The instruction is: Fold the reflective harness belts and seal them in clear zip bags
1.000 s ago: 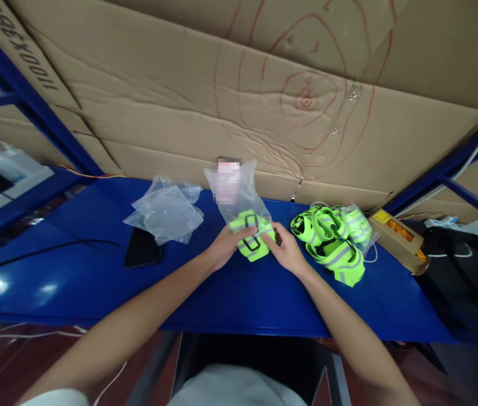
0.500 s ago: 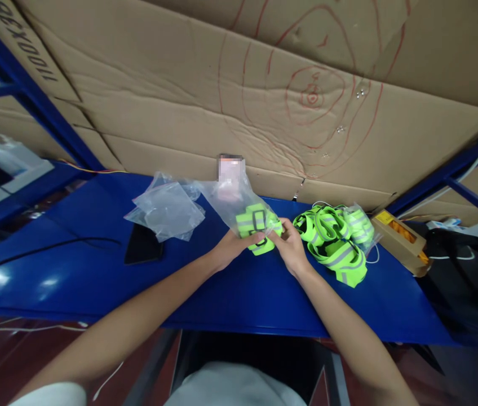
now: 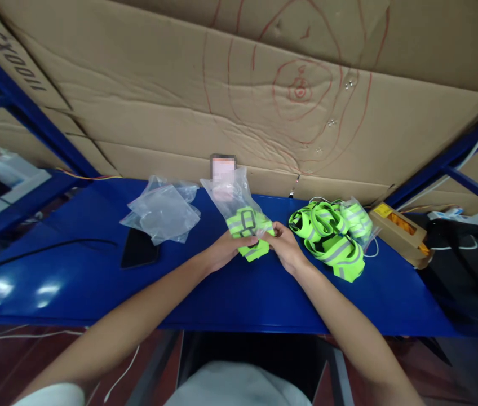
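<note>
A folded neon-green reflective strap [image 3: 238, 225] with grey bands and black buckles is between my two hands, over the middle of the table. Its far part lies inside a clear plastic bag [image 3: 234, 194]; the near end sticks out of the bag. My left hand [image 3: 225, 249] grips the strap from the left, thumb on top by the buckle. From the right, my right hand [image 3: 284, 243] pinches the strap and the bag's edge. Fingers under the bundle are hidden.
A pile of green reflective straps [image 3: 332, 234] lies to the right, beside an open cardboard box [image 3: 402, 234]. Several clear bags [image 3: 165, 211] are stacked at left, partly over a dark flat device [image 3: 137, 248]. A phone-like object [image 3: 223, 169] leans on the cardboard wall [image 3: 146, 101].
The view has shifted slightly. The bag has narrowed and its far end has tilted, while both hands keep hold of the strap, which has turned a little.
</note>
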### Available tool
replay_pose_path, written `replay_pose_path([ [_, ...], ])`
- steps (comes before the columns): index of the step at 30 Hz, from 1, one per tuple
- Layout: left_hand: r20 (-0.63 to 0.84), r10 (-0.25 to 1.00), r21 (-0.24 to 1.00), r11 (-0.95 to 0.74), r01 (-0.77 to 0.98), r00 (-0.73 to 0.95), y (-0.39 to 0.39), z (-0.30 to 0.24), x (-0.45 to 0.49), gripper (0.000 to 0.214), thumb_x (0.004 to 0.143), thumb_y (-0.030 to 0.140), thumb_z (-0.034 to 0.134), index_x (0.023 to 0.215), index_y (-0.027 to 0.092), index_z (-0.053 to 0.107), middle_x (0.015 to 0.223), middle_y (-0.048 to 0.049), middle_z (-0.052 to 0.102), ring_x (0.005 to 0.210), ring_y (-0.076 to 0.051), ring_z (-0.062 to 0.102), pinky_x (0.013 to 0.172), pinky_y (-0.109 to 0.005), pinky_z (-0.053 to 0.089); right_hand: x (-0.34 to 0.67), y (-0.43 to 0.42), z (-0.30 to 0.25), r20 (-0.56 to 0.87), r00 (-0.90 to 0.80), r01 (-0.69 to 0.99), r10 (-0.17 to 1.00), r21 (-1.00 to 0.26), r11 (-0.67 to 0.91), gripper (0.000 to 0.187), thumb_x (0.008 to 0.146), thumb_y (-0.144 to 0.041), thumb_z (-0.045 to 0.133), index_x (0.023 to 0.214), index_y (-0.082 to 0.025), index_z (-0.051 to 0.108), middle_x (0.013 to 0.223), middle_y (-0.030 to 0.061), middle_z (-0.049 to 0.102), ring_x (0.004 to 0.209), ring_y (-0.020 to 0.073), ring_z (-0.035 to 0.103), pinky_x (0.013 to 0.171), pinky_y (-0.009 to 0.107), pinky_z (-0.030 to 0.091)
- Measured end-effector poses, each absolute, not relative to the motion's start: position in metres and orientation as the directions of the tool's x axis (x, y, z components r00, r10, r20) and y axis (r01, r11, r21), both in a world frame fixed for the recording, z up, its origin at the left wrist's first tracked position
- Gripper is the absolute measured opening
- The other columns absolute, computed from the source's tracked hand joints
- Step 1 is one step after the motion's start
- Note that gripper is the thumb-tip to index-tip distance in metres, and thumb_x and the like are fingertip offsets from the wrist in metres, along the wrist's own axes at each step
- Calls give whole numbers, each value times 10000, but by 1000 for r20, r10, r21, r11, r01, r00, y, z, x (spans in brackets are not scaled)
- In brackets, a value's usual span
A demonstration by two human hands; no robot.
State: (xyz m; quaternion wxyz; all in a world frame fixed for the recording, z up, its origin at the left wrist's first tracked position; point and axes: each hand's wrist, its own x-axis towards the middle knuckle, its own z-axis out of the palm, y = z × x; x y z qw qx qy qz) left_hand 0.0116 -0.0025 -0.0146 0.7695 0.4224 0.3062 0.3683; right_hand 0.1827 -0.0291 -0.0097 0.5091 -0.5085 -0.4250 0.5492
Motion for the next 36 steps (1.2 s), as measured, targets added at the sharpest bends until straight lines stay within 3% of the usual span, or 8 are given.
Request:
replay_pose_path([
  [3,-182,813,847,416,-332,553,0,-15,13,527,675,297,882,1159,168,718,1200,-118,723,1072,-266,687,976,-378,502,181,-30,-7,-185,22,-215,982,-961,-176,574,588,-472,884,955,-238,510,810,-42,669,651,140,644,626,277,525],
  [6,-229,847,799,445,-404,480,6,-16,12,433,727,313,839,1115,158,725,1152,-113,740,996,-240,709,899,-340,544,185,-31,-1,-117,-135,-244,984,-959,-147,560,670,-440,848,1096,-258,533,975,-16,686,810,147,689,726,291,577],
  [9,-250,838,784,469,-407,485,11,-19,9,425,723,281,831,1111,147,720,1122,-120,748,963,-251,718,845,-336,563,190,-30,0,-53,-155,-181,987,-980,-81,548,755,-491,768,1201,-279,531,923,-20,665,799,154,684,677,300,604],
  [21,-193,720,870,440,-223,667,8,-19,3,519,715,228,851,1209,182,698,1238,-129,709,1089,-268,695,924,-358,536,191,-28,-7,34,102,53,994,-998,29,426,673,-496,803,729,-246,462,549,-73,535,485,133,506,429,273,475],
  [25,-200,658,843,494,-215,726,9,-19,2,475,743,273,836,1184,158,703,1157,-151,734,953,-268,727,823,-389,582,197,-28,1,16,70,52,997,-999,13,446,674,-479,802,651,-241,426,499,-69,530,451,138,522,427,262,417],
  [29,-206,596,808,550,-208,776,8,-17,3,435,736,277,841,1130,137,719,1088,-153,749,872,-256,733,780,-374,593,205,-27,4,0,-13,73,1000,-997,1,476,747,-516,735,611,-238,373,439,-84,437,392,100,390,413,235,291],
  [32,-224,619,767,589,-256,753,5,-16,6,405,755,282,828,1114,131,717,1065,-144,753,859,-256,734,770,-375,593,207,-28,-1,167,39,287,985,-946,149,515,816,-560,663,588,-237,333,442,-68,385,421,103,345,445,242,253],
  [36,-265,712,687,612,-390,650,0,-19,14,345,810,297,784,1116,153,720,1123,-115,742,923,-224,727,835,-325,575,208,-31,-11,526,68,760,848,-578,298,503,918,-536,564,559,-224,400,484,-23,394,488,128,388,535,267,263],
])
